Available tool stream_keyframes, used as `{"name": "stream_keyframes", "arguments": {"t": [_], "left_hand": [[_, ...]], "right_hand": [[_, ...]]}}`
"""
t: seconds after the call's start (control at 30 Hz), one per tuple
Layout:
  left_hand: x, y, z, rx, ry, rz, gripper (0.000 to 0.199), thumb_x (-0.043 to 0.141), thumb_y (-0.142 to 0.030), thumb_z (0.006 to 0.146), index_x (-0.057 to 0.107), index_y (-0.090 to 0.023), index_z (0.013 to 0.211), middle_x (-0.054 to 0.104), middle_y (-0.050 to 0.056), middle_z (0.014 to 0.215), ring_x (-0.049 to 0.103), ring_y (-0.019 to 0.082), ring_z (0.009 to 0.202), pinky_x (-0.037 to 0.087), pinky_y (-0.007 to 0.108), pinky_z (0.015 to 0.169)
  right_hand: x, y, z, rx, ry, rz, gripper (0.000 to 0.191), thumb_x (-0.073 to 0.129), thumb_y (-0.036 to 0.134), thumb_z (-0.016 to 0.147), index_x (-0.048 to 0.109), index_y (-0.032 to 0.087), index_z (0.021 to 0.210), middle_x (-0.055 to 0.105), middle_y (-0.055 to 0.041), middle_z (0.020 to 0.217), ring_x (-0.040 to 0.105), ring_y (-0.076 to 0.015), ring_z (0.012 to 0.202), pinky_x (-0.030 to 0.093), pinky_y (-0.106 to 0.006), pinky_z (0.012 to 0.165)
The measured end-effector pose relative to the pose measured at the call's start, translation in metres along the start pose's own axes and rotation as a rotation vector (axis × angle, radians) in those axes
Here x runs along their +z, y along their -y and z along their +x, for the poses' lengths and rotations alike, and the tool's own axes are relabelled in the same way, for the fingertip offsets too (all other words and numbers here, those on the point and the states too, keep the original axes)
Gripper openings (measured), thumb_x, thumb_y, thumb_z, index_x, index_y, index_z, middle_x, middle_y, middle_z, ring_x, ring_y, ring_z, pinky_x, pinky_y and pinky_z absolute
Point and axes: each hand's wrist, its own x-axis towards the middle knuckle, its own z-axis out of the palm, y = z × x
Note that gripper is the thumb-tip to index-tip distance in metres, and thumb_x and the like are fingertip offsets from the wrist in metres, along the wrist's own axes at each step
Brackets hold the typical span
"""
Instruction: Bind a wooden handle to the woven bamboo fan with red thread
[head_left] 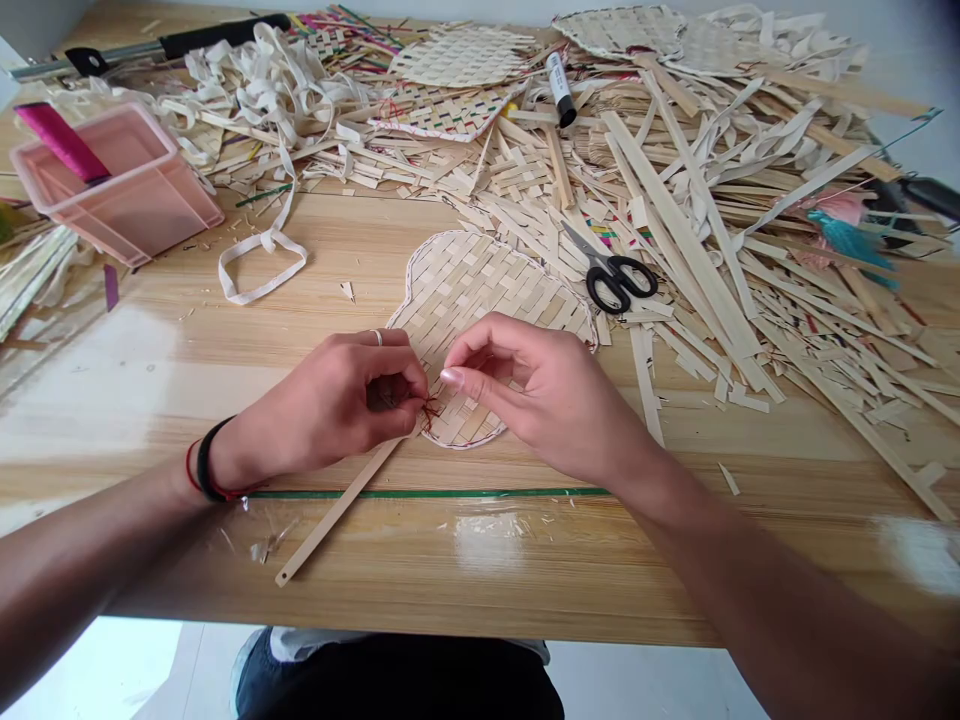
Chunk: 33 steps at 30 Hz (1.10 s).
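Observation:
A woven bamboo fan (480,280) with a white stitched edge lies on the table, its flat wooden handle (337,515) slanting toward the front edge. Where handle meets fan, my left hand (356,395) is closed, thumb and index finger pinching red thread (429,410). Over the fan's lower part is my right hand (559,395), thumb and index fingertip brought close together in a pinch; whatever is between them is too small to make out. Black-handled scissors (619,280) rest just beyond the fan's right side.
Bamboo strips (682,220) and scraps are heaped along the back and right. A pink plastic box (142,210) stands at the left, near a looped white ribbon (262,270). A glue stick (559,85) lies on the pile. A thin green strip (450,493) runs along the table front.

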Motion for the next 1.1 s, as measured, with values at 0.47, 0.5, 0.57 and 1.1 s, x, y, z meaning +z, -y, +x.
{"name": "stream_keyframes", "arguments": {"t": [0.47,0.5,0.57,1.1], "left_hand": [[-0.0031,0.002,0.0016,0.029,0.024,-0.024,0.009,0.068,-0.012,0.092,0.075,-0.016,0.088,0.068,0.002,0.086,0.059,0.01,0.069,0.047,0.024,0.067],[-0.0035,0.0021,0.0019,0.03,0.025,-0.025,0.01,0.067,-0.013,0.092,0.076,-0.016,0.088,0.069,0.003,0.087,0.06,0.011,0.07,0.047,0.024,0.068],[-0.0046,0.0021,0.0025,0.025,0.025,-0.03,0.01,0.067,-0.013,0.093,0.076,-0.017,0.089,0.069,0.003,0.088,0.061,0.011,0.071,0.047,0.024,0.067],[-0.008,0.0033,0.0035,0.023,0.048,-0.035,0.012,0.068,-0.015,0.095,0.079,-0.017,0.089,0.07,0.002,0.088,0.063,0.011,0.072,0.047,0.024,0.07]], "right_hand": [[0.0025,0.0019,-0.0001,0.054,-0.002,0.057,0.015,0.08,0.029,0.091,0.068,0.021,0.087,0.072,0.0001,0.08,0.067,-0.0156,0.073,0.057,-0.032,0.071],[0.0026,0.0019,-0.0001,0.054,-0.005,0.063,0.016,0.081,0.029,0.091,0.068,0.021,0.087,0.072,0.0002,0.08,0.067,-0.0156,0.073,0.057,-0.032,0.071],[0.0028,0.0017,-0.0002,0.059,-0.009,0.074,0.016,0.081,0.029,0.09,0.068,0.021,0.086,0.072,0.0002,0.08,0.067,-0.0156,0.073,0.058,-0.032,0.071],[0.0029,0.001,-0.0026,0.042,0.001,-0.006,0.006,0.076,0.018,0.091,0.071,0.019,0.088,0.074,-0.0005,0.084,0.066,-0.0139,0.073,0.054,-0.029,0.065]]}}
